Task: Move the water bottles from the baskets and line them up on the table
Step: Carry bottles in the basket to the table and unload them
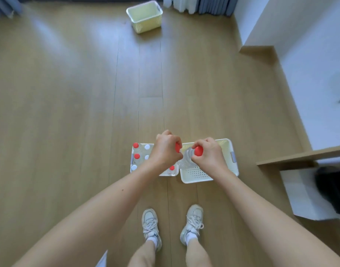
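left hand (166,149) grips red-capped bottle (177,147) | right hand (209,153) grips second bottle (187,158) — over basket (196,181) rim | wide floor (69,93) ahead

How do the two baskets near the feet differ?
The left basket holds several bottles with red and white caps; the right basket shows a mostly bare perforated bottom. The left basket looks narrower than the right basket. Both have white rims and stand side by side on the floor.

Soft daylight, floor glare, warped edges
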`<move>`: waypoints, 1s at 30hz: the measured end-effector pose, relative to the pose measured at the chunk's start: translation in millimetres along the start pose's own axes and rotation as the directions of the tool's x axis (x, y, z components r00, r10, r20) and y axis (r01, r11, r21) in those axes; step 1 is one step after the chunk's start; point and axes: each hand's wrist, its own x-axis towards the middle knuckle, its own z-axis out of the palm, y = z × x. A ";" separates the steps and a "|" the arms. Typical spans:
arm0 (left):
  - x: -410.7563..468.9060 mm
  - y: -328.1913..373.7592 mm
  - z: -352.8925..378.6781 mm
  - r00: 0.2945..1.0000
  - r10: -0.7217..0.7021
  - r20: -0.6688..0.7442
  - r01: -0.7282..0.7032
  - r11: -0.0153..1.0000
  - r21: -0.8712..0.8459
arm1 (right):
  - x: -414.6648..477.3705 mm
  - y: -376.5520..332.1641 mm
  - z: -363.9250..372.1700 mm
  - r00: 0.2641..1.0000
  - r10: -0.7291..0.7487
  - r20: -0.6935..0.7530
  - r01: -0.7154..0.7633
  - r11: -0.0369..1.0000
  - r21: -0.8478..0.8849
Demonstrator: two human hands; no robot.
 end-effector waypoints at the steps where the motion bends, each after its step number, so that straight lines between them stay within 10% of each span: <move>1: -7.5 19.0 -6.0 0.999 0.031 0.021 -0.032 0.999 0.023 | -13.2 -1.5 -16.7 0.999 0.018 -0.030 -0.017 1.000 0.013; 17: -102.5 365.6 66.4 0.795 0.587 0.156 -0.604 0.790 0.104 | -230.2 148.8 -286.1 0.857 0.253 -0.450 -0.231 0.967 0.105; 30: -186.2 619.9 155.8 0.387 0.848 0.363 -0.872 0.465 -0.155 | -394.4 268.5 -415.5 0.459 0.500 -0.734 -0.448 0.844 0.295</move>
